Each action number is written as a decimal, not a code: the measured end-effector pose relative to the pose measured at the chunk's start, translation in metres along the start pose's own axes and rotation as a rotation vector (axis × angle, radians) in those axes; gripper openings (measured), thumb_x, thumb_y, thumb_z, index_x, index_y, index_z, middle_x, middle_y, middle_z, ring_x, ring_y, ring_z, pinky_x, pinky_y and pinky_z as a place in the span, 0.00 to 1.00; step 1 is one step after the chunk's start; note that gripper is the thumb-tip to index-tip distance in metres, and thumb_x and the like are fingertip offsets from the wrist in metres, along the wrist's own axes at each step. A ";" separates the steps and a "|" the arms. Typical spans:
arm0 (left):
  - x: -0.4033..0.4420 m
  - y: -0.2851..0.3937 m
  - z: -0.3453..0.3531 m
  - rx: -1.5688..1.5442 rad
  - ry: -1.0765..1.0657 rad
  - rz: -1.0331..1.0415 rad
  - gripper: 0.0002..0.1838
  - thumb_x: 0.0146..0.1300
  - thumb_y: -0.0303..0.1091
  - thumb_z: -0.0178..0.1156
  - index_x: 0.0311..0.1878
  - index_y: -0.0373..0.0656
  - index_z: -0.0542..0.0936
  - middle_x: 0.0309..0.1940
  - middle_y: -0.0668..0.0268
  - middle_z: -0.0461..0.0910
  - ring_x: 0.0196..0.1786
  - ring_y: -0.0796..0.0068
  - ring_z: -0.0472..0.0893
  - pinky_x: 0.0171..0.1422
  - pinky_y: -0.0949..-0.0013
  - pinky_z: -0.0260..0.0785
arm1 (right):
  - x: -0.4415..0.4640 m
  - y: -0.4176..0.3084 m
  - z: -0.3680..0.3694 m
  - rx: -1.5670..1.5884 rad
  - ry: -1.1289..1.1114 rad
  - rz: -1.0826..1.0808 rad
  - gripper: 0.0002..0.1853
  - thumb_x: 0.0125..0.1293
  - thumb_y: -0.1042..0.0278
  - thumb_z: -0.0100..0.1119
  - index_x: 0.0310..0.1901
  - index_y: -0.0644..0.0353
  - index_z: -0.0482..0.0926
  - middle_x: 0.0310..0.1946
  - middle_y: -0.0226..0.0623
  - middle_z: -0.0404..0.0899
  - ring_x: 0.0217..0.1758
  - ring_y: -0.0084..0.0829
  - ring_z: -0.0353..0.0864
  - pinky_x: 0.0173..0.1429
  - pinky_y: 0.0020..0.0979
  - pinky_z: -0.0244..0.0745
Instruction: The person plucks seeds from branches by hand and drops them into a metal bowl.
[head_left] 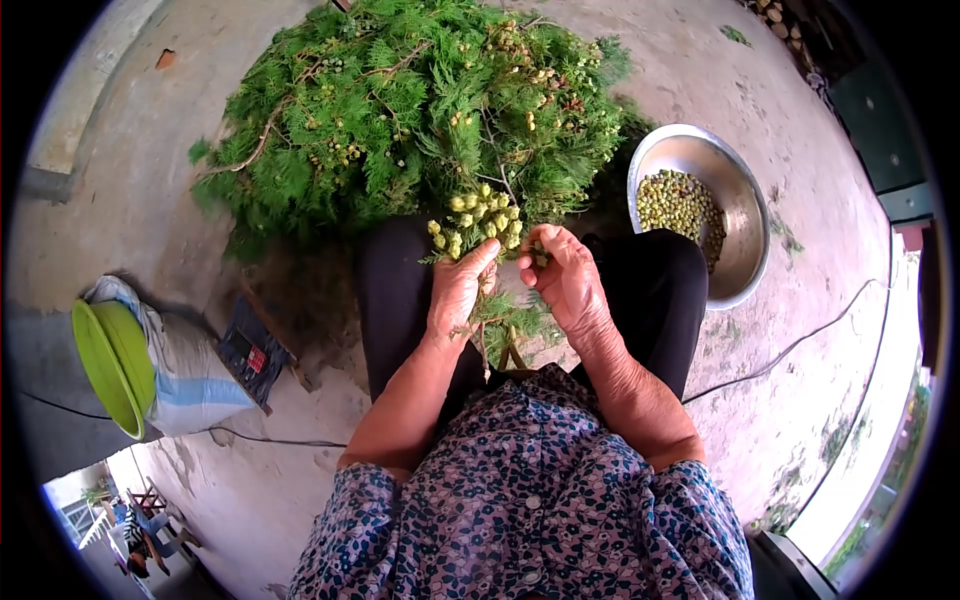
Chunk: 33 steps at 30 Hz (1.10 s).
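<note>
My left hand [465, 285] is closed on a conifer sprig, thumb pressed against its stem. Clustered at the top of this sprig are several pale green, knobbly cones [485, 215]. Its leafy lower end [505, 318] hangs below, between my hands. Just right of the cluster, my right hand [570, 280] has its fingers curled in around small green cones [541, 254], partly hidden by the fingers. A large heap of green conifer branches [370, 130] with cones among the foliage lies on the floor ahead of my knees.
Beside my right knee, a metal basin [745, 225] holds many loose greenish cones [680, 203]. To the left are a lime-green basin [100, 365], a white sack [190, 375] and a small dark board with a red calculator-like object [252, 355]. A cable [790, 350] crosses the floor at right.
</note>
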<state>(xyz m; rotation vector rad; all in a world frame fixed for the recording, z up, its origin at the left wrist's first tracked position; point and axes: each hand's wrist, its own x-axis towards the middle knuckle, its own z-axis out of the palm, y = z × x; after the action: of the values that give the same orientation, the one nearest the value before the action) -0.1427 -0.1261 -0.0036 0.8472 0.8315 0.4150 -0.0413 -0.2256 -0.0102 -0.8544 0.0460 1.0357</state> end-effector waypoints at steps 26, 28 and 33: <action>0.003 0.001 -0.012 -0.195 -0.306 -0.260 0.07 0.58 0.33 0.56 0.34 0.38 0.76 0.12 0.77 0.63 0.12 0.86 0.59 0.17 0.80 0.51 | 0.000 0.010 0.000 0.223 -0.124 0.223 0.11 0.61 0.62 0.54 0.32 0.63 0.73 0.20 0.32 0.71 0.18 0.23 0.65 0.21 0.23 0.60; 0.001 0.001 -0.012 -0.232 -0.305 -0.290 0.07 0.59 0.34 0.56 0.31 0.40 0.74 0.11 0.78 0.61 0.12 0.87 0.59 0.18 0.80 0.50 | -0.001 0.011 -0.001 0.277 -0.112 0.231 0.12 0.61 0.62 0.54 0.32 0.64 0.73 0.21 0.32 0.71 0.18 0.23 0.65 0.21 0.23 0.60; 0.002 0.000 -0.008 -0.185 -0.231 -0.214 0.08 0.58 0.33 0.57 0.35 0.38 0.75 0.13 0.75 0.65 0.12 0.87 0.59 0.17 0.81 0.51 | 0.000 0.017 0.005 0.174 -0.065 0.092 0.11 0.64 0.63 0.49 0.36 0.63 0.71 0.28 0.36 0.73 0.24 0.28 0.71 0.28 0.27 0.68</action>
<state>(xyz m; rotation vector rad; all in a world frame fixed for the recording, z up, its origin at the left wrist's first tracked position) -0.1478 -0.1211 -0.0079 0.6141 0.6496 0.1969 -0.0556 -0.2188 -0.0170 -0.6655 0.1196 1.1275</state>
